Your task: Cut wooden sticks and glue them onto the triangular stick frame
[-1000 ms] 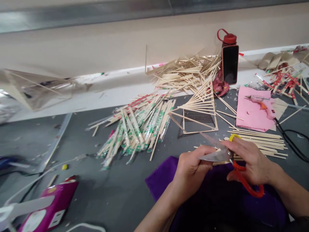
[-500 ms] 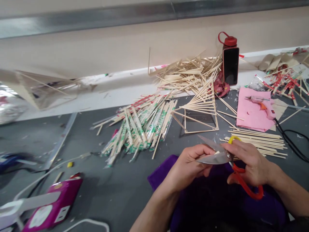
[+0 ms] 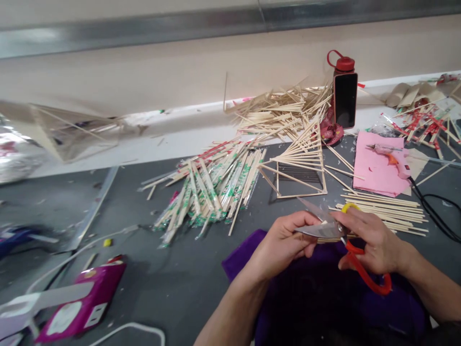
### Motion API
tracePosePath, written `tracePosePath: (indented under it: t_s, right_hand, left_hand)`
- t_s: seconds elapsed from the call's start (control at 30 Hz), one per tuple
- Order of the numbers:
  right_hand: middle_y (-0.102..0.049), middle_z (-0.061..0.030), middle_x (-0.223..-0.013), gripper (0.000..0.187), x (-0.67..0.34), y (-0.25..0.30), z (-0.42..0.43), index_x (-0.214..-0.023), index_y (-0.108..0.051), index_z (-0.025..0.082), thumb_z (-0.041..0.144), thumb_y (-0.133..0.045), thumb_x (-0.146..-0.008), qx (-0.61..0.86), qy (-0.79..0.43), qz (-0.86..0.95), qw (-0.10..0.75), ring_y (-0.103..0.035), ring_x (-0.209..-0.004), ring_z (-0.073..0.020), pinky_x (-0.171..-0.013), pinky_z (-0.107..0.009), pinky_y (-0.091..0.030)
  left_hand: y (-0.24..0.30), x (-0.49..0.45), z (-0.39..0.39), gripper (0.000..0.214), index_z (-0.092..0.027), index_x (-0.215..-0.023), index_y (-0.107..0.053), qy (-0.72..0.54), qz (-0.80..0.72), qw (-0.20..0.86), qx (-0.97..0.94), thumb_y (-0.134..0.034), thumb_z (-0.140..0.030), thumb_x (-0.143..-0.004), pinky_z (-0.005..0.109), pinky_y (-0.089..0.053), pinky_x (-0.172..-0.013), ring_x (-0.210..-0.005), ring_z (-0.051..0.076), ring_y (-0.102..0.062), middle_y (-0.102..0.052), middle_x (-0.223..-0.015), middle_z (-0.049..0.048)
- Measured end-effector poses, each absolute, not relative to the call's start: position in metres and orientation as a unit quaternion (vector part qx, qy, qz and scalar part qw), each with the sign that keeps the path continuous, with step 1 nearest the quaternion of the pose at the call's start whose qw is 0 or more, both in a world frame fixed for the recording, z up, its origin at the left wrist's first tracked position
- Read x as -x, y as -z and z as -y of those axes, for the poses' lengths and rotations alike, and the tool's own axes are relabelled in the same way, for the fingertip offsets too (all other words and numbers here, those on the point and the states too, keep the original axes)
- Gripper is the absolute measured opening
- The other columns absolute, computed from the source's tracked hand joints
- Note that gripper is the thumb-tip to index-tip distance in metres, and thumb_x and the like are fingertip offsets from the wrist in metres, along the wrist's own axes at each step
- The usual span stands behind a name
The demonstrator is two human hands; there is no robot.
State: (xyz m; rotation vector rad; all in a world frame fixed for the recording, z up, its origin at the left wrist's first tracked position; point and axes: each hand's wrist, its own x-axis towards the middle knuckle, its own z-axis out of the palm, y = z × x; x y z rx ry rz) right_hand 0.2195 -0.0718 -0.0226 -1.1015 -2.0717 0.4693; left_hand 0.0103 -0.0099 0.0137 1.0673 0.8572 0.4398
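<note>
My right hand [image 3: 374,238] grips scissors [image 3: 326,226] with one yellow and one red handle; the blades are parted and point left. My left hand [image 3: 284,245] is closed in a pinch right at the blades, holding a thin wooden stick [image 3: 333,238] that runs rightward under the scissors. Both hands hover over a purple cloth [image 3: 239,257] at the table's near edge. Behind them lie a row of bare sticks [image 3: 387,209] and a fan-shaped stick frame [image 3: 300,166].
A heap of wrapped chopsticks [image 3: 209,185] lies at centre and loose sticks [image 3: 277,110] by the wall. A red-capped bottle [image 3: 344,91], a pink sheet [image 3: 374,166] with a glue gun [image 3: 391,156] and black cable [image 3: 434,211] are on the right. A magenta box [image 3: 81,300] sits lower left.
The view has drifted a little; the hands stay together at the scissors, and my left hand's pinch has shifted slightly along the blades.
</note>
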Motion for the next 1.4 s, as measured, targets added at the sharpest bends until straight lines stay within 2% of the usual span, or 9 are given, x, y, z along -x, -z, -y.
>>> tracePosePath:
  t_s: [0.17,0.27,0.4,0.5,0.57,0.8,1.03,1.2,1.4]
  right_hand:
    - [-0.058,-0.0073,-0.088,0.065,-0.219,0.024,0.072,-0.136,-0.045,0.015,0.052,-0.063,-0.085,0.426,-0.18,0.806,0.371,-0.054,-0.073,-0.0204,-0.062,-0.034,-0.049]
    - [-0.058,-0.0073,-0.087,0.064,-0.219,0.025,0.071,-0.136,-0.045,0.015,0.051,-0.062,-0.086,0.428,-0.173,0.805,0.374,-0.054,-0.073,-0.0205,-0.063,-0.034,-0.05]
    - [-0.059,-0.0084,-0.09,0.063,-0.219,0.027,0.07,-0.137,-0.044,0.015,0.044,-0.064,-0.085,0.444,-0.166,0.798,0.372,-0.055,-0.076,-0.0209,-0.064,-0.035,-0.051]
    - [-0.059,-0.0081,-0.09,0.063,-0.218,0.027,0.07,-0.136,-0.044,0.014,0.042,-0.065,-0.084,0.46,-0.17,0.789,0.371,-0.056,-0.076,-0.0208,-0.065,-0.035,-0.051]
    - [-0.059,-0.0076,-0.088,0.063,-0.217,0.026,0.07,-0.135,-0.045,0.014,0.045,-0.065,-0.084,0.461,-0.175,0.787,0.372,-0.055,-0.075,-0.0205,-0.064,-0.034,-0.05]
    - [-0.058,-0.0065,-0.087,0.067,-0.219,0.022,0.07,-0.136,-0.043,0.015,0.053,-0.064,-0.085,0.428,-0.176,0.802,0.378,-0.053,-0.072,-0.0198,-0.061,-0.033,-0.048]
    - [-0.058,-0.0061,-0.086,0.07,-0.226,0.019,0.067,-0.134,-0.044,0.014,0.056,-0.065,-0.082,0.395,-0.181,0.824,0.363,-0.052,-0.071,-0.0188,-0.06,-0.031,-0.045]
    - [-0.058,-0.0057,-0.084,0.069,-0.229,0.019,0.067,-0.134,-0.043,0.013,0.058,-0.063,-0.084,0.381,-0.175,0.837,0.35,-0.051,-0.068,-0.0179,-0.058,-0.03,-0.042]
    - [-0.058,-0.0048,-0.084,0.069,-0.228,0.019,0.068,-0.135,-0.043,0.014,0.058,-0.061,-0.085,0.374,-0.177,0.837,0.357,-0.051,-0.068,-0.0173,-0.057,-0.03,-0.042]
  left_hand:
    - [-0.016,-0.01,0.009,0.016,-0.017,-0.073,-0.058,-0.204,-0.388,0.746,-0.501,-0.066,-0.031,-0.072,0.019,-0.018,-0.04,-0.038,0.004,-0.029,-0.049,-0.042,-0.006]
    - [-0.015,-0.011,0.011,0.011,-0.017,-0.075,-0.061,-0.226,-0.394,0.697,-0.555,-0.062,-0.027,-0.076,0.019,-0.029,-0.043,-0.04,0.006,-0.039,-0.054,-0.047,-0.0043]
    - [-0.008,-0.012,0.015,0.009,-0.017,-0.081,-0.069,-0.326,-0.429,0.475,-0.695,-0.062,-0.021,-0.077,0.02,-0.046,-0.058,-0.06,0.011,-0.062,-0.071,-0.069,0.0014]
    - [-0.006,-0.013,0.019,0.014,-0.019,-0.079,-0.073,-0.354,-0.435,0.307,-0.769,-0.059,-0.017,-0.081,0.02,-0.048,-0.062,-0.065,0.013,-0.067,-0.073,-0.072,0.0018]
    - [-0.007,-0.013,0.02,0.017,-0.02,-0.079,-0.074,-0.354,-0.433,0.273,-0.783,-0.058,-0.017,-0.082,0.02,-0.049,-0.063,-0.066,0.014,-0.068,-0.074,-0.072,0.0016]
    - [-0.013,-0.01,0.016,0.014,-0.018,-0.075,-0.073,-0.328,-0.395,0.504,-0.694,-0.059,-0.02,-0.079,0.019,-0.042,-0.05,-0.048,0.009,-0.054,-0.065,-0.055,-0.002]
    - [-0.015,-0.009,0.014,0.019,-0.015,-0.063,-0.064,-0.26,-0.403,0.704,-0.524,-0.074,-0.031,-0.067,0.018,-0.027,-0.043,-0.041,0.006,-0.04,-0.055,-0.044,-0.0031]
    - [-0.01,-0.007,0.011,0.03,-0.015,-0.066,-0.064,-0.173,-0.415,0.791,-0.416,-0.078,-0.041,-0.062,0.017,-0.013,-0.037,-0.032,0.003,-0.028,-0.051,-0.037,-0.0038]
    - [-0.003,-0.007,0.007,0.034,-0.014,-0.061,-0.064,-0.152,-0.359,0.839,-0.38,-0.082,-0.042,-0.061,0.016,-0.011,-0.033,-0.029,0.002,-0.024,-0.052,-0.037,-0.0027]
